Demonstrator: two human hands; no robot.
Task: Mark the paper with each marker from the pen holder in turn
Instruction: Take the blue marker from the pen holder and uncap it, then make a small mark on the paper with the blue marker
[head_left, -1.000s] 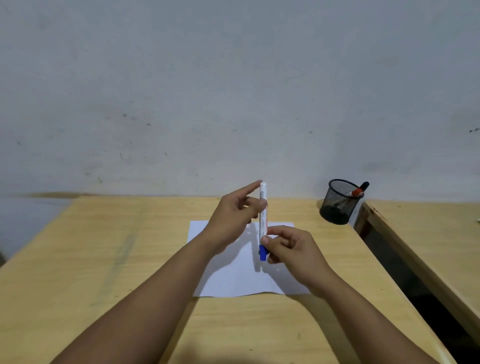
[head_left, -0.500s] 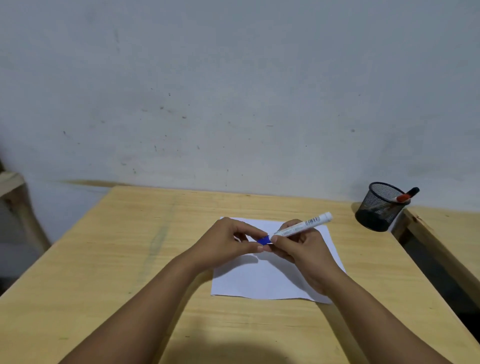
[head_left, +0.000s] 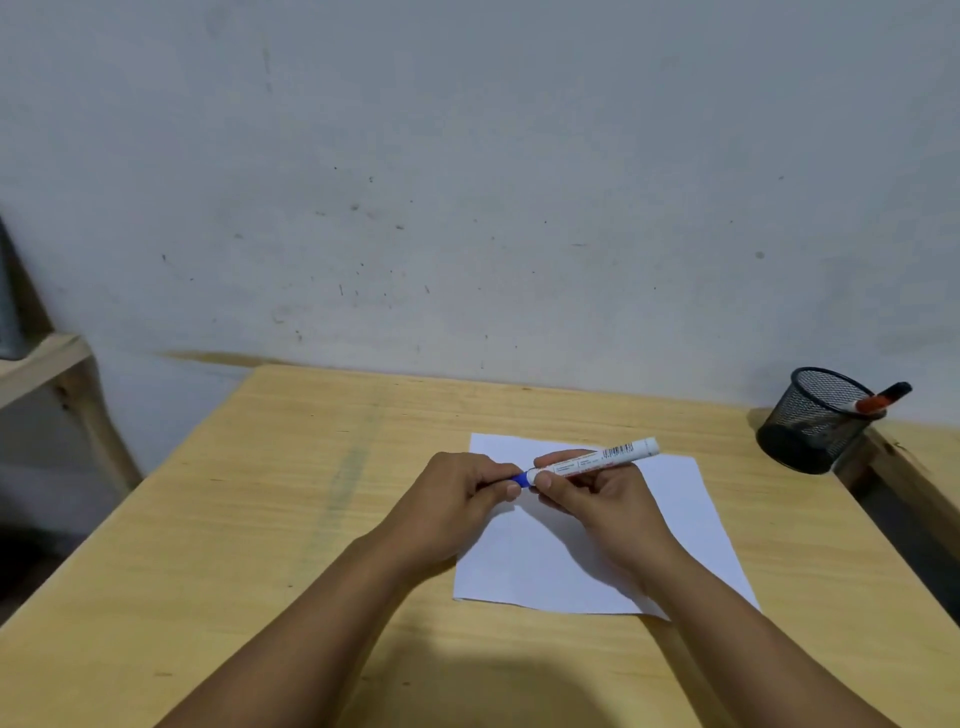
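A white marker (head_left: 602, 457) with a blue cap (head_left: 519, 478) lies nearly level above a white sheet of paper (head_left: 691, 530). My right hand (head_left: 597, 499) grips the white barrel. My left hand (head_left: 457, 493) pinches the blue cap at the marker's left end; most of the cap is hidden by the fingers. The black mesh pen holder (head_left: 810, 421) stands at the table's far right corner. A red marker (head_left: 878, 400) with a black end leans out over its rim.
The wooden table (head_left: 311, 519) meets a grey wall at the back. A second wooden table (head_left: 924, 467) adjoins on the right, with a dark gap beside it. A wooden shelf frame (head_left: 57, 374) stands at the left.
The marker went from upright to nearly level. My left hand moved from the barrel's top down to the blue cap, and my right hand shifted onto the barrel. The view swung left.
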